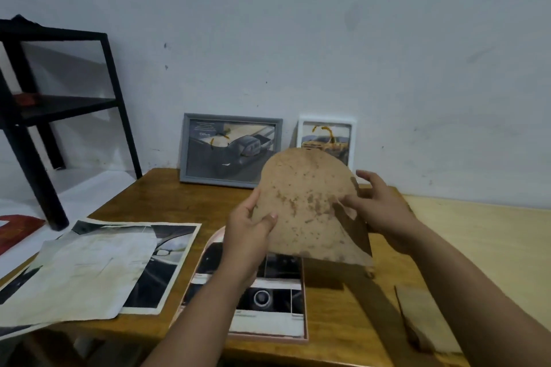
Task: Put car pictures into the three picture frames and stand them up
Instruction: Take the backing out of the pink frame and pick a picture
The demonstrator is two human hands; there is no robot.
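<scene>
both hands hold up a brown backing board (307, 202) with a round top. the left hand (249, 228) pinches its left edge, thumb on the side facing the camera and fingers behind. the right hand (377, 205) touches the board's right side by a dark flap (353, 226) that sticks out of it; some fingers are spread out, and i cannot tell if this hand really grips the board. the board is off the table (343, 316), tilted, above the near middle of it.

under the board, a pink frame (304, 307) lies flat near the front edge of the table. a car picture (268, 298) lies in it, black and white.

at the back edge of the table, two frames stand by the wall. the grey frame (229, 150) has a picture of a grey car. the white frame (326, 140) is just to its right and has a yellow car; the board hides its lower part.

on the left end of the table lie loose paper sheets (98, 265), one on top of another. a black shelf (59, 98) stands past the left end.
</scene>
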